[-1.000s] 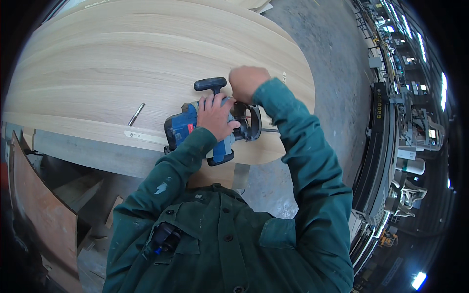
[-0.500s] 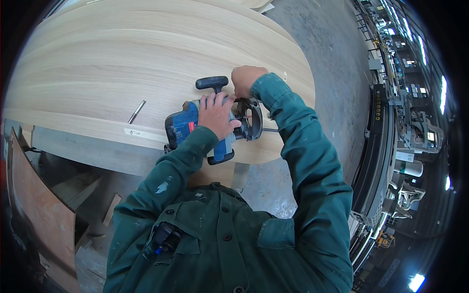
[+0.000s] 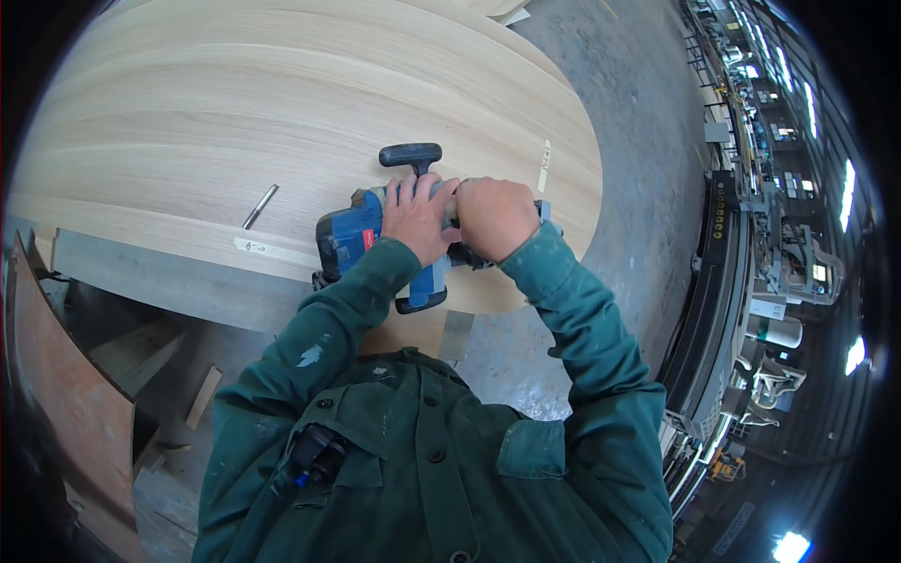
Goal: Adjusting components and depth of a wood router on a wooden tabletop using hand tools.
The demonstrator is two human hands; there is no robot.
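Observation:
A blue plunge router (image 3: 352, 231) with black knob handles lies on its side on a pale wood-grain panel (image 3: 235, 103), its base end toward the right. My left hand (image 3: 413, 218) is wrapped over the motor body, fingers on the far side, holding it down. My right hand (image 3: 495, 218) is closed in a fist at the collet end, over the base. It covers that end, so what its fingers grip is hidden. A short silver metal rod (image 3: 260, 206) lies on the panel to the left of the router.
Strips of marked tape (image 3: 272, 250) are stuck on the panel, whose rounded right edge overhangs a concrete floor (image 3: 638, 122). Reddish-brown boards (image 3: 75, 338) and offcuts lie low at left. Long machinery (image 3: 709, 281) stands at the right. My chest pocket holds a dark object (image 3: 317, 455).
My right hand has swung from the far side of the router's base toward me and now covers the collet area. My left hand keeps its place on the body.

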